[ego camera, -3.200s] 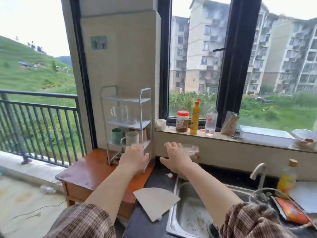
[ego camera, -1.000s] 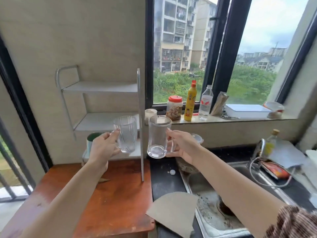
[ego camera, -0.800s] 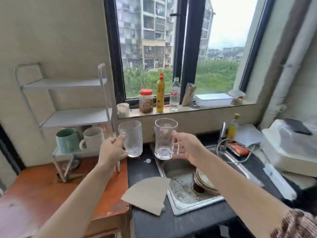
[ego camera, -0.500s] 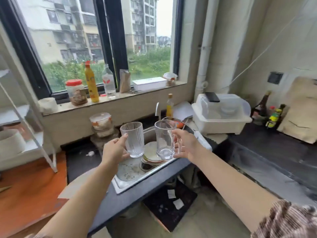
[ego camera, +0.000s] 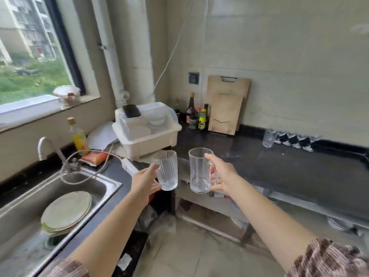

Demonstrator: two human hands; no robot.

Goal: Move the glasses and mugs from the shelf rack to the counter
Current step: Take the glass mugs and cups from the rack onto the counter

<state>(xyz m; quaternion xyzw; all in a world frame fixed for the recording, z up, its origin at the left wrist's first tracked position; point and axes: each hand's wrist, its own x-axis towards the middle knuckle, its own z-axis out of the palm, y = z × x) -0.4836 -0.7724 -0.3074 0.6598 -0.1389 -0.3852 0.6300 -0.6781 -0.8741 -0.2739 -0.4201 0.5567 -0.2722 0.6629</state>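
My left hand [ego camera: 144,181] grips a ribbed clear glass mug [ego camera: 167,170], held upright in the air. My right hand [ego camera: 221,174] holds a smooth clear glass mug [ego camera: 199,170] by its handle, also upright. Both mugs hang in front of the near edge of the dark counter [ego camera: 289,166], above the floor. Several clear glasses [ego camera: 287,138] stand in a row at the back of that counter against the wall. The shelf rack is out of view.
A white dish box with a lid [ego camera: 147,128] sits in the corner. Sauce bottles [ego camera: 196,116] and wooden cutting boards [ego camera: 227,104] stand at the back wall. To the left is a steel sink [ego camera: 99,186] with stacked plates [ego camera: 66,211] and a tap [ego camera: 47,145].
The view has swung right, away from the shelf rack and window, to the dark counter. Both hands carried the glass mugs along, still upright and side by side.
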